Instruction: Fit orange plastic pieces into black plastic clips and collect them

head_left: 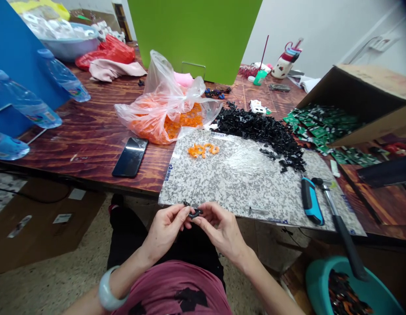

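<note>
A small black plastic part (195,213) is pinched between my two hands, just off the front edge of the speckled stone slab (203,188). My left hand (168,226) grips its left end between thumb and fingers. At its right side, the thumb and fingers of my right hand (222,225) close on it as well. The fingers hide some of the part. Beyond my hands on the slab lie several small orange plastic pieces (203,150), a spread of thin clear strips (250,159) and a large heap of black plastic parts (258,129).
A hammer (341,223) and a blue-black utility knife (312,201) lie at the slab's right. A phone (130,156) and a plastic bag of orange pieces (163,113) are at left. A cardboard box (363,96) spills green circuit boards. Below right stands a teal tub (316,280).
</note>
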The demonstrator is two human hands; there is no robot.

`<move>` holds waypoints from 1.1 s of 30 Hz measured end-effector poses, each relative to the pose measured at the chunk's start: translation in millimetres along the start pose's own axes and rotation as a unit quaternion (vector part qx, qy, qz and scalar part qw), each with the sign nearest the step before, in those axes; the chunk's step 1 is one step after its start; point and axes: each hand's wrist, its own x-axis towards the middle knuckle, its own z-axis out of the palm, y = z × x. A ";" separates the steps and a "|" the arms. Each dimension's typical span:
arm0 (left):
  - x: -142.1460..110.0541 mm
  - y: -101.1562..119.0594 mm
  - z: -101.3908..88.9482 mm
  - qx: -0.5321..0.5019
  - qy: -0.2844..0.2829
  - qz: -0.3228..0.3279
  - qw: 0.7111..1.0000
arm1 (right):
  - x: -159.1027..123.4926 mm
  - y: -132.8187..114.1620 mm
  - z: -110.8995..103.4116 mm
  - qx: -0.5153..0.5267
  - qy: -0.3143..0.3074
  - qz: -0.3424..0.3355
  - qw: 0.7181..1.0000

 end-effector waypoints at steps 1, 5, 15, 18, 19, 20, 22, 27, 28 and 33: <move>-0.4 -1.1 0.4 0.002 -0.001 0.004 1.000 | 0.4 -0.3 0.4 0.006 -0.002 0.001 1.000; -1.3 -4.1 1.1 0.003 -0.001 0.018 1.000 | 1.1 -1.2 1.7 0.016 -0.007 0.016 1.000; -7.3 -13.1 3.9 0.043 0.029 0.057 0.997 | 4.4 -2.8 10.7 0.054 0.001 0.054 0.997; -6.3 -13.8 3.1 0.027 0.019 0.039 0.999 | 7.1 2.1 9.1 0.093 -0.017 0.082 0.992; -5.4 -13.1 3.0 0.020 0.015 0.034 0.999 | 7.9 3.7 7.7 0.105 -0.024 0.089 0.990; -4.4 -12.1 3.1 0.012 0.013 0.030 0.999 | 8.5 5.2 6.0 0.118 -0.030 0.094 0.988; -2.1 -9.5 3.8 -0.002 0.011 0.025 1.000 | 8.8 7.2 2.8 0.141 -0.039 0.095 0.985; 2.0 -2.6 7.1 -0.018 0.018 0.010 1.000 | 6.5 9.2 0.0 0.197 -0.014 0.101 0.975; 2.4 -1.3 7.6 -0.020 0.019 0.007 1.000 | 6.0 9.4 0.3 0.204 -0.008 0.105 0.973; 3.4 2.4 8.6 -0.023 0.026 0.004 0.999 | 5.4 9.3 1.3 0.228 0.010 0.115 0.967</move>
